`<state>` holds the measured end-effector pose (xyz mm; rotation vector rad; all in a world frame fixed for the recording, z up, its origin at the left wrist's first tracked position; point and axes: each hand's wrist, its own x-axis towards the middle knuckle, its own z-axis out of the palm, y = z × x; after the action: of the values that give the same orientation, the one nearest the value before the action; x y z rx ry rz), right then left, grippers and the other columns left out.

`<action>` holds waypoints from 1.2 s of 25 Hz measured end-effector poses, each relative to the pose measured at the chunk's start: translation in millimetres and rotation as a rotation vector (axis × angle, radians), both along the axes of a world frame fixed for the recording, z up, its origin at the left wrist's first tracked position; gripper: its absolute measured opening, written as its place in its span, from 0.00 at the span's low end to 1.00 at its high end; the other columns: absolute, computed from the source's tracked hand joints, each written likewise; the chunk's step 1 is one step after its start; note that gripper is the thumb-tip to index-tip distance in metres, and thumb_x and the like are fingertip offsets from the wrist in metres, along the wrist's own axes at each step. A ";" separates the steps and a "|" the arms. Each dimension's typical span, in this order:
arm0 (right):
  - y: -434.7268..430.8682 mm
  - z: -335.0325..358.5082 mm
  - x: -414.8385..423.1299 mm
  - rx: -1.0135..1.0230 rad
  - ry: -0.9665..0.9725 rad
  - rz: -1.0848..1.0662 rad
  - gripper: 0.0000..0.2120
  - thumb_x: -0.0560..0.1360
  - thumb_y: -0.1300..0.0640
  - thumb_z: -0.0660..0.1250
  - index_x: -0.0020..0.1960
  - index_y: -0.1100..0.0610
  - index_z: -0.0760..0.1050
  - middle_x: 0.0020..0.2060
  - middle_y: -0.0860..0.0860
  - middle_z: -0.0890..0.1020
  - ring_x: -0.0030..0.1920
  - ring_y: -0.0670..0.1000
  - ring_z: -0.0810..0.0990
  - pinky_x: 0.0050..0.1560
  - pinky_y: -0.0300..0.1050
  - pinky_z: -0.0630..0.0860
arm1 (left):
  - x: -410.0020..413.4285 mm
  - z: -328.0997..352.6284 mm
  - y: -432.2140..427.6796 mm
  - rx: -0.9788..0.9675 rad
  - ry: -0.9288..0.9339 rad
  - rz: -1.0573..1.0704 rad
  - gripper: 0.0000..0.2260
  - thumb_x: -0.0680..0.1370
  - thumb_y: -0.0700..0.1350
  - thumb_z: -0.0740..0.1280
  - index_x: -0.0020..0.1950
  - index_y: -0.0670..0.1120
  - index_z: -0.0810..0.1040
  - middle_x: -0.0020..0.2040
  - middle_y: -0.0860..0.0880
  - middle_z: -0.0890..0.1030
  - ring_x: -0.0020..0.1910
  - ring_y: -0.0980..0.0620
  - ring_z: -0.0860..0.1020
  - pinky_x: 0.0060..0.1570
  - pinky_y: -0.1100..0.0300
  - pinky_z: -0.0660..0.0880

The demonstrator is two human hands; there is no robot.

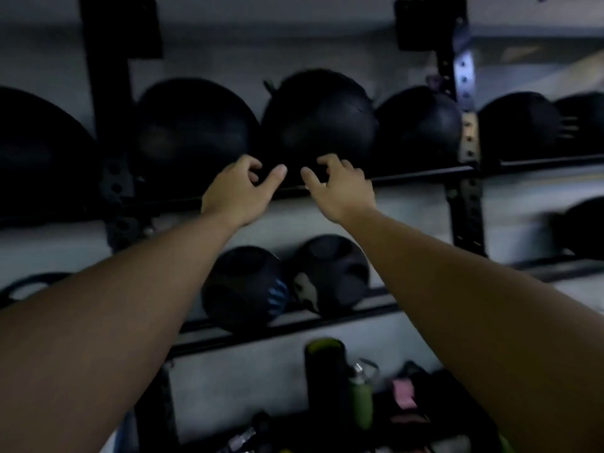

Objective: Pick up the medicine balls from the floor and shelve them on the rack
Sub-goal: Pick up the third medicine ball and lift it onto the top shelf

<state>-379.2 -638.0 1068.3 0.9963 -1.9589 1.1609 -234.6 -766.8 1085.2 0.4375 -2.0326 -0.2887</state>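
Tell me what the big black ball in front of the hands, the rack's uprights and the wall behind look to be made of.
Big black ball: probably rubber or a synthetic cover; matte, faintly textured, no shine. Blur leaves it open.
Rack upright: apparently metal, painted black in most places, with a row of punched holes and straight, thin edges.
Wall: likely painted plaster or concrete; flat, pale grey, no visible seams.

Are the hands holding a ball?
No. Left hand and right hand are open and empty, just below the big round black medicine ball on the rack.
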 end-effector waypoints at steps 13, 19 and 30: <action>436.9 -325.2 96.4 0.365 -0.529 -0.586 0.32 0.79 0.29 0.57 0.73 0.47 0.72 0.69 0.56 0.80 0.69 0.63 0.76 0.66 0.57 0.73 | 26.6 -310.4 337.1 0.120 -0.596 -0.421 0.38 0.77 0.77 0.63 0.74 0.50 0.79 0.73 0.42 0.82 0.73 0.35 0.80 0.69 0.43 0.77; 616.9 -385.9 91.4 0.461 -0.539 -0.761 0.31 0.79 0.29 0.58 0.73 0.48 0.73 0.70 0.57 0.79 0.70 0.64 0.75 0.68 0.61 0.67 | -3.9 -364.3 467.0 0.172 -0.662 -0.472 0.38 0.75 0.77 0.62 0.73 0.51 0.80 0.72 0.43 0.83 0.72 0.37 0.81 0.68 0.45 0.77; 872.1 -523.7 -61.2 0.665 -0.764 -0.696 0.36 0.79 0.27 0.55 0.77 0.49 0.69 0.74 0.56 0.76 0.74 0.64 0.71 0.73 0.64 0.66 | -180.7 -517.8 722.0 0.344 -0.907 -0.478 0.36 0.81 0.75 0.63 0.79 0.51 0.77 0.76 0.45 0.80 0.74 0.39 0.79 0.68 0.46 0.76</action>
<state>-440.4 234.0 544.5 0.0265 -3.0586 0.4943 -415.2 -44.8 567.3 0.3027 -2.9906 -0.8597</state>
